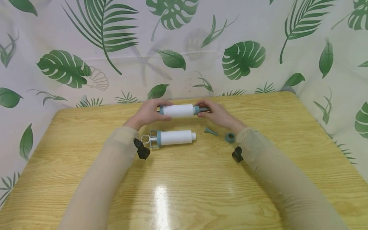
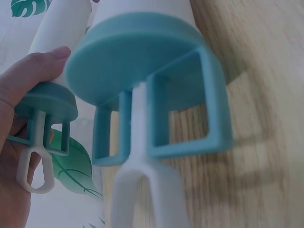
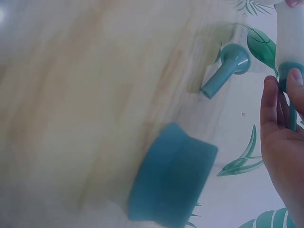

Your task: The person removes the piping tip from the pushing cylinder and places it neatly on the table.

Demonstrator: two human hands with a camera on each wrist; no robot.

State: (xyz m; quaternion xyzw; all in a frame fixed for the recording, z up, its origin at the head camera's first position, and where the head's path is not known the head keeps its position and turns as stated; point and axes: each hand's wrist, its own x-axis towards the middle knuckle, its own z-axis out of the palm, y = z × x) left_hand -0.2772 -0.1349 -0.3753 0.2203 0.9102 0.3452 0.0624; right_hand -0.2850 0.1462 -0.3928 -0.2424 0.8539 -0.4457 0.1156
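My left hand grips the handle end of a white icing syringe with teal fittings, held level above the back of the table. At its other end my right hand holds the teal collar between thumb and fingers; a thin teal nozzle points out of it. In the left wrist view the left thumb lies along the barrel, beside the teal cap. A second icing syringe lies nearer on the table, its pull ring to the left and its bare white tip to the right.
Right of the lying syringe, a loose teal nozzle and a teal ring-shaped collar sit on the wooden table. Behind the table's back edge hangs a leaf-patterned cloth. Black wrist cameras are strapped at both sleeves.
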